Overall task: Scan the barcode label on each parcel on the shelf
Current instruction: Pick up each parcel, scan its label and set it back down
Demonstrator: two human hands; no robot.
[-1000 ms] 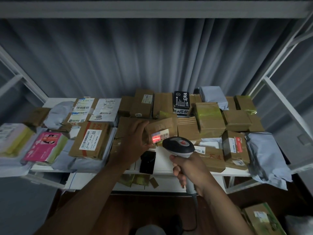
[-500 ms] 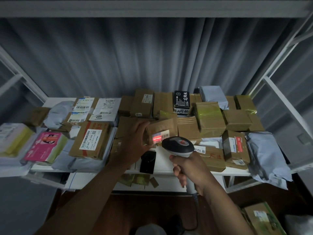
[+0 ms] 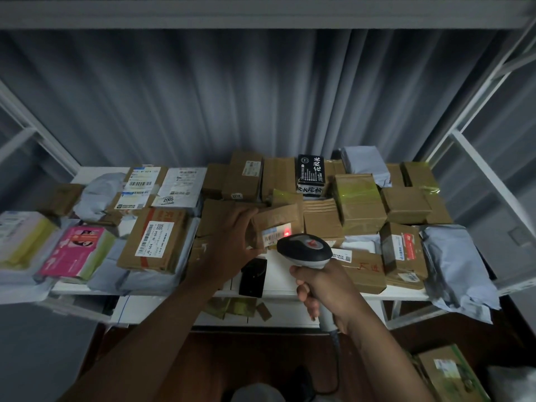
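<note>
Parcel [image 3: 275, 227] tilted by left hand [image 3: 232, 245], label [image 3: 275, 235] facing scanner [image 3: 304, 250]; right hand [image 3: 324, 288] gripped scanner handle, red beam on barcode.

Two bare forearms, uncovered from the lower edge of the frame to the wrists, with no sleeve showing. Left hand [image 3: 232, 245] and right hand [image 3: 327, 288] both bare: no gloves, rings, watch or wristbands visible. Short, plain fingernails on the right fingers [image 3: 303, 294]. Pale, rounded patch of clothing at bottom centre, too dim to identify.
</note>
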